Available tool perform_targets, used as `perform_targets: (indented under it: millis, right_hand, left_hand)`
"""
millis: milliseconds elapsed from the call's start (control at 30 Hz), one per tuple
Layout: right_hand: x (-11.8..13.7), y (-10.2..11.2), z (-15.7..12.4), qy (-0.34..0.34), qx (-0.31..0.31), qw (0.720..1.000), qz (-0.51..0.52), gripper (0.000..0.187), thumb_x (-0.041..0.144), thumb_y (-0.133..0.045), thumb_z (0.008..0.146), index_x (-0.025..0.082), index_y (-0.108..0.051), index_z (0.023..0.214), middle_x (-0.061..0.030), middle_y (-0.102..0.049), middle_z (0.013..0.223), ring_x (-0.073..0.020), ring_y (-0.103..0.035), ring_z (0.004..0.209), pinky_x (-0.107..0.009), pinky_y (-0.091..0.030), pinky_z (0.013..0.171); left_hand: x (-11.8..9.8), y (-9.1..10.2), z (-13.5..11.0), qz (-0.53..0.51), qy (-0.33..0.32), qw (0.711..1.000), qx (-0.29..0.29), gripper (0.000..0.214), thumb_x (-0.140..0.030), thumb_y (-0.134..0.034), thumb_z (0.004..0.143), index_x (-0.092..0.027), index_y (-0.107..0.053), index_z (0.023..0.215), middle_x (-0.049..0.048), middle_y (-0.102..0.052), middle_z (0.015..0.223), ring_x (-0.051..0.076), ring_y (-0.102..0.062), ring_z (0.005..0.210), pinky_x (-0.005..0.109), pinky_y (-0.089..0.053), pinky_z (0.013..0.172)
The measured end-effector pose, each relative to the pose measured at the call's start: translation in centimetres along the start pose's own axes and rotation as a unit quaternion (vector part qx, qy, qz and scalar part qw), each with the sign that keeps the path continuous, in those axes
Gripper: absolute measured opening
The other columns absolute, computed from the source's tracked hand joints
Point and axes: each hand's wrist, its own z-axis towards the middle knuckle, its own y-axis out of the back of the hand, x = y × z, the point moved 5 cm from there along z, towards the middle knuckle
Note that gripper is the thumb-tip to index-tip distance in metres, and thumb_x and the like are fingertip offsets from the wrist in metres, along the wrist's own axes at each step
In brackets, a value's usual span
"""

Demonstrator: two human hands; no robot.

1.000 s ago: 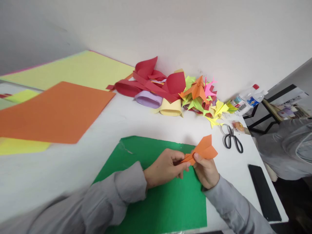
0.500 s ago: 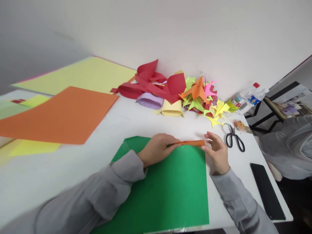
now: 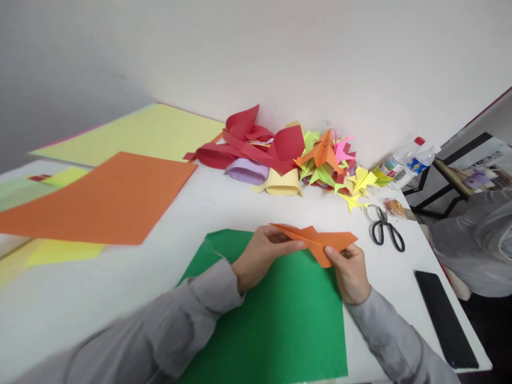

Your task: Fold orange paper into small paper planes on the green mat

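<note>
Between my two hands is a folded orange paper (image 3: 316, 239), its pointed flaps spread to both sides. My left hand (image 3: 262, 253) pinches it at the left, thumb along the front edge. On the right, my right hand (image 3: 351, 271) grips the other side, thumb pressed on the lower flap and fingers behind. Beneath the hands a large green sheet (image 3: 280, 325) lies on the white table. The tips of several fingers are hidden behind the orange paper.
A large orange sheet (image 3: 100, 202) and yellow sheets lie left. Along the wall sit red curled paper pieces (image 3: 248, 144) and folded paper shapes (image 3: 324, 154). Scissors (image 3: 384, 229), a black phone (image 3: 446, 317) and bottles (image 3: 414, 160) are at right. A person in grey (image 3: 472, 240) sits beyond.
The orange paper was a narrow edge-on strip and now shows its broad pointed flaps. My right hand, whose fingers were spread, has closed on it. The view has shifted slightly.
</note>
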Motion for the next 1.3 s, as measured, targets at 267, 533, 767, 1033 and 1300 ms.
perform_targets:
  millis: [267, 533, 767, 1033, 1300]
  right_hand:
    - [-0.4, -0.4, -1.0, -0.013, 0.009, 0.999, -0.038, 0.021, 0.027, -0.083, 0.062, 0.019, -0.071, 0.076, -0.0009, -0.073, 0.078, -0.0158, -0.065, 0.07, -0.028, -0.052, 0.067]
    - [-1.3, -0.2, -0.9, -0.042, -0.053, 0.997, -0.036, 0.024, 0.028, -0.084, 0.059, 0.017, -0.072, 0.076, -0.0009, -0.073, 0.073, -0.0174, -0.065, 0.066, -0.03, -0.053, 0.064]
    - [-1.1, -0.6, 0.1, -0.036, -0.068, 0.997, -0.032, 0.033, 0.03, -0.085, 0.055, 0.017, -0.072, 0.083, -0.0023, -0.074, 0.076, -0.0187, -0.066, 0.068, -0.032, -0.055, 0.066]
    - [-2.0, -2.2, 2.3, -0.04, -0.095, 0.995, 0.015, 0.04, 0.031, -0.086, 0.051, 0.015, -0.071, 0.084, -0.0016, -0.072, 0.071, -0.0162, -0.064, 0.062, -0.029, -0.054, 0.061]
    - [-2.1, -3.2, 3.6, -0.06, -0.103, 0.991, 0.06, 0.052, 0.031, -0.087, 0.047, 0.012, -0.068, 0.092, -0.0027, -0.072, 0.071, -0.018, -0.066, 0.062, -0.031, -0.055, 0.063]
  left_hand:
    - [0.7, -2.0, -1.0, -0.019, 0.013, 0.998, 0.057, 0.015, -0.026, -0.076, 0.067, -0.019, -0.077, 0.08, 0.0035, -0.075, 0.083, 0.021, -0.067, 0.084, 0.038, -0.051, 0.088]
    - [1.7, -1.8, -0.3, -0.001, 0.026, 0.999, 0.047, 0.023, -0.028, -0.077, 0.064, -0.017, -0.076, 0.084, 0.0057, -0.075, 0.089, 0.022, -0.067, 0.085, 0.037, -0.05, 0.086]
    - [1.9, -0.9, 1.6, 0.048, 0.001, 0.999, 0.018, 0.019, -0.031, -0.076, 0.064, -0.015, -0.07, 0.058, 0.002, -0.066, 0.056, 0.015, -0.058, 0.058, 0.029, -0.048, 0.064]
    - [2.0, 0.0, 3.0, 0.05, -0.002, 0.998, -0.023, 0.023, -0.035, -0.076, 0.062, -0.014, -0.068, 0.056, 0.0017, -0.065, 0.054, 0.014, -0.057, 0.055, 0.028, -0.048, 0.062]
    - [1.5, 0.4, 3.6, 0.043, -0.02, 0.998, -0.033, 0.025, -0.035, -0.079, 0.062, -0.013, -0.073, 0.071, 0.0049, -0.07, 0.065, 0.018, -0.063, 0.064, 0.032, -0.052, 0.069]
